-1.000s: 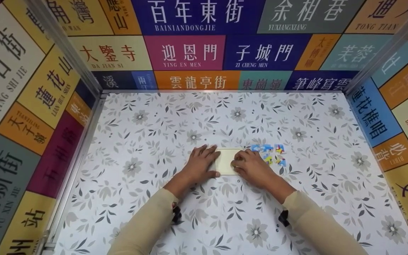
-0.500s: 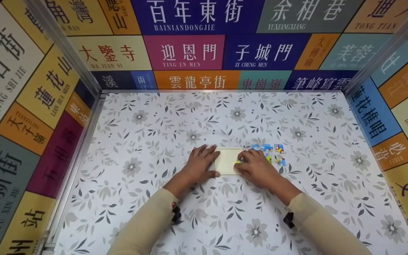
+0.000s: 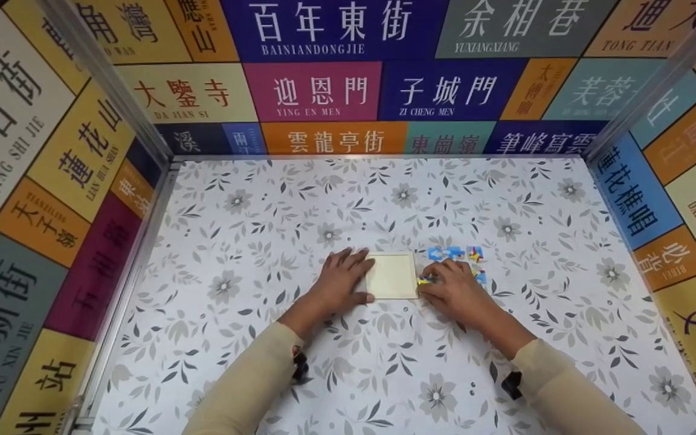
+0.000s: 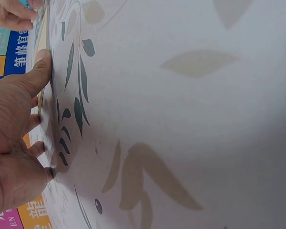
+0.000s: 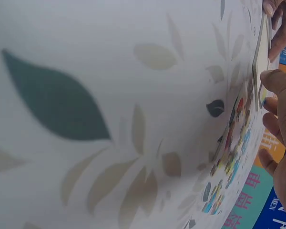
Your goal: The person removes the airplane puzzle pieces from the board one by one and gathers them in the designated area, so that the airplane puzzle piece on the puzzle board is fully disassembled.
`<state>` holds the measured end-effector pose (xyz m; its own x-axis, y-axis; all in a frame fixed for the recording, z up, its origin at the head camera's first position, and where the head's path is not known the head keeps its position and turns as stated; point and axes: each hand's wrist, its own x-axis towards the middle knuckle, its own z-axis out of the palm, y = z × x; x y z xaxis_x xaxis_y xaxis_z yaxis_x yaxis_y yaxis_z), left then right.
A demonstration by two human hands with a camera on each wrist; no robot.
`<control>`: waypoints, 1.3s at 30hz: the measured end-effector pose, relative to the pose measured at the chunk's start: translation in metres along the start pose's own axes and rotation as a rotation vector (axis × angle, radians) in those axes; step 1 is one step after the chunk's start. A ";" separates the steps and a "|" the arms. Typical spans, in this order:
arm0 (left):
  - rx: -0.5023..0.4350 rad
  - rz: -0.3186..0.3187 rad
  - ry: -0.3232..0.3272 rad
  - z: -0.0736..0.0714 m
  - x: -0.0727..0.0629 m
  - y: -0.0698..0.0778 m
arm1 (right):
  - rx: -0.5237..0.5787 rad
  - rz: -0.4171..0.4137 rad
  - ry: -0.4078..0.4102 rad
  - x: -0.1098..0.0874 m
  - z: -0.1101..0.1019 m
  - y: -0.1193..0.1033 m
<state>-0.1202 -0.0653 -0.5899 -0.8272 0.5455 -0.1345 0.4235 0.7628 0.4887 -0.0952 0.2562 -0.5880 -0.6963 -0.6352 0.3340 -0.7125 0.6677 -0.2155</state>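
A shallow cream tray [image 3: 391, 275] with a raised rim lies on the table in the head view. My left hand [image 3: 341, 279] rests on its left edge with fingers spread, the thumb low on the rim. Just beyond the tray's right edge, my right hand [image 3: 455, 295] pinches a small jigsaw puzzle piece [image 3: 423, 282] with yellow on it, mostly hidden by the fingers. Several blue, yellow and red puzzle pieces [image 3: 475, 253] lie behind and beside that hand. In the right wrist view, the loose pieces [image 5: 221, 167] lie flat near the tray [image 5: 261, 52].
A white tablecloth [image 3: 299, 199] with grey flowers and leaves covers the table. Panels with coloured name blocks [image 3: 318, 90] stand at the back and on both sides. A metal frame edge [image 3: 136, 284] runs along the left of the table.
My right hand has moved right, from over the tray to just past its right edge, carrying the pinched puzzle piece. My left hand and the tray have stayed in place.
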 end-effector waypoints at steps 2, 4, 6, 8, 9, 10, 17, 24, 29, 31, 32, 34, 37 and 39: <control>-0.008 0.000 0.000 0.000 0.000 0.000 | -0.011 -0.002 0.004 -0.004 -0.002 0.002; -0.012 0.000 0.001 -0.001 -0.001 0.000 | -0.018 -0.008 0.012 -0.007 -0.004 0.005; -0.009 -0.002 0.001 -0.001 -0.001 0.001 | -0.027 -0.009 0.015 -0.011 -0.006 0.007; -0.003 -0.003 0.002 0.000 -0.001 0.001 | -0.034 -0.006 0.010 -0.015 -0.009 0.008; -0.001 -0.003 0.001 0.000 -0.001 0.001 | -0.039 -0.001 0.005 -0.017 -0.011 0.009; 0.000 -0.003 0.001 0.000 -0.001 0.001 | -0.045 0.003 0.000 -0.018 -0.012 0.009; -0.012 -0.009 -0.005 0.001 0.000 -0.001 | -0.040 0.014 0.016 -0.030 -0.021 0.012; -0.019 -0.009 -0.008 0.001 0.001 -0.002 | -0.056 0.035 0.018 -0.043 -0.026 0.017; -0.016 -0.014 -0.007 -0.002 0.001 0.000 | -0.031 0.083 0.012 -0.049 -0.031 0.021; -0.021 -0.011 -0.001 -0.003 0.001 0.001 | -0.020 0.093 0.018 -0.050 -0.033 0.022; -0.023 -0.008 0.002 -0.003 0.001 0.001 | -0.012 0.096 0.025 -0.052 -0.034 0.023; -0.028 -0.002 0.006 -0.003 0.000 0.001 | -0.003 0.101 0.030 -0.054 -0.036 0.024; -0.025 0.006 0.007 -0.002 -0.001 0.001 | 0.011 0.114 0.034 -0.059 -0.038 0.026; -0.023 0.009 0.009 -0.001 -0.001 0.001 | 0.018 0.127 0.031 -0.062 -0.039 0.028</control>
<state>-0.1195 -0.0654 -0.5881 -0.8265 0.5494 -0.1226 0.4227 0.7496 0.5094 -0.0685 0.3293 -0.5791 -0.7782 -0.5336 0.3313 -0.6205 0.7348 -0.2741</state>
